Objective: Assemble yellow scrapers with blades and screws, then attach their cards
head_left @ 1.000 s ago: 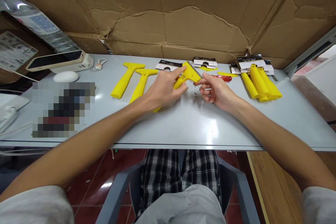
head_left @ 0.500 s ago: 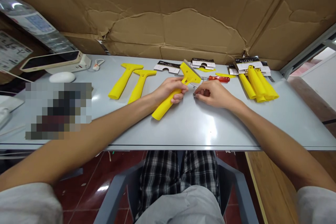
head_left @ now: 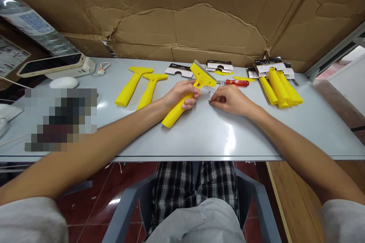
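My left hand (head_left: 185, 94) is wrapped round the neck of a yellow scraper (head_left: 173, 114), whose head with a metal blade points up and away. To its right, my right hand (head_left: 229, 98) rests low at the tabletop, thumb and finger pinched on a tiny dark metal piece that looks like a small screw (head_left: 210, 102). A thin metal shaft (head_left: 209, 89) shows between the hand and the scraper head; its other end is hidden by the fingers. Behind the right hand lies a red-handled screwdriver (head_left: 237, 82). Two more yellow scraper handles (head_left: 132, 85) lie left of my left hand.
Carded yellow scrapers (head_left: 281, 87) are piled at the right. Black-and-white cards (head_left: 179, 70) and yellow blade covers (head_left: 244, 79) lie along the cardboard wall (head_left: 182, 26). On the left are a phone (head_left: 51, 64), a white mouse (head_left: 64, 83), a bottle (head_left: 37, 26) and a blurred-out patch.
Little has changed: the view has shifted slightly. My left hand keeps its grip on the scraper and my right fingers remain pinched at the tabletop.
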{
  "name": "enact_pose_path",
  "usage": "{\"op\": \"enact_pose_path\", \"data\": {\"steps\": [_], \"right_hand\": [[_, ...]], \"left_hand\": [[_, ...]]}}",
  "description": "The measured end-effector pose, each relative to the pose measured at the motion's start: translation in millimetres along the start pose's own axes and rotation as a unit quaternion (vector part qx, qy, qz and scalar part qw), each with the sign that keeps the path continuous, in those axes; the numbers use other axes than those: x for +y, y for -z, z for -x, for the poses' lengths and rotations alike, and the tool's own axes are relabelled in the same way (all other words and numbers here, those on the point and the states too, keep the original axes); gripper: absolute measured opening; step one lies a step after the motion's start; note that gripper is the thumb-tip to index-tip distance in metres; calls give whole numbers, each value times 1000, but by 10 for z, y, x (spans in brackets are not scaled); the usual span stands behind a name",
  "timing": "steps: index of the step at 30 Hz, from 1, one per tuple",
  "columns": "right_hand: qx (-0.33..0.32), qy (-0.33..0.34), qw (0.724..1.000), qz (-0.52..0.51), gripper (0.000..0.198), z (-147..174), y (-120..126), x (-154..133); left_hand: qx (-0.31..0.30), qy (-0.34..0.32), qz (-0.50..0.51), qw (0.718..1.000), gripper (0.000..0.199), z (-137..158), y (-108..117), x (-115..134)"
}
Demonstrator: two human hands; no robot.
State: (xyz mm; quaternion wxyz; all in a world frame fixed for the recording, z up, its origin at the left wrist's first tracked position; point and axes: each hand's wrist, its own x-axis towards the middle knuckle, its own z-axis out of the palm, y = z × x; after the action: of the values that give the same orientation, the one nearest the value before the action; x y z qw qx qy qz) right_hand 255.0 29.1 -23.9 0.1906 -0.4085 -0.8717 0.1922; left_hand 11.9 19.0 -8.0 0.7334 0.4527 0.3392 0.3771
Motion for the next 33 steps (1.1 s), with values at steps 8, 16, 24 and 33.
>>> {"op": "enact_pose_path", "data": {"steps": [8, 16, 24, 33], "right_hand": [[-4, -21, 1000, 16, 16, -2, 9, -49], [5, -11, 1000, 21, 22, 16, -3, -39], [2, 7, 999, 39, 21, 19, -31, -1], [5, -13, 1000, 25, 16, -12, -24, -5]], "left_hand": [[-35, 20, 49, 998, 23, 24, 24, 35], [-87, 60, 48, 993, 22, 61, 85, 74], [-97, 47, 23, 994, 25, 51, 84, 41], [-96, 34, 14, 995, 23, 54, 70, 58]]}}
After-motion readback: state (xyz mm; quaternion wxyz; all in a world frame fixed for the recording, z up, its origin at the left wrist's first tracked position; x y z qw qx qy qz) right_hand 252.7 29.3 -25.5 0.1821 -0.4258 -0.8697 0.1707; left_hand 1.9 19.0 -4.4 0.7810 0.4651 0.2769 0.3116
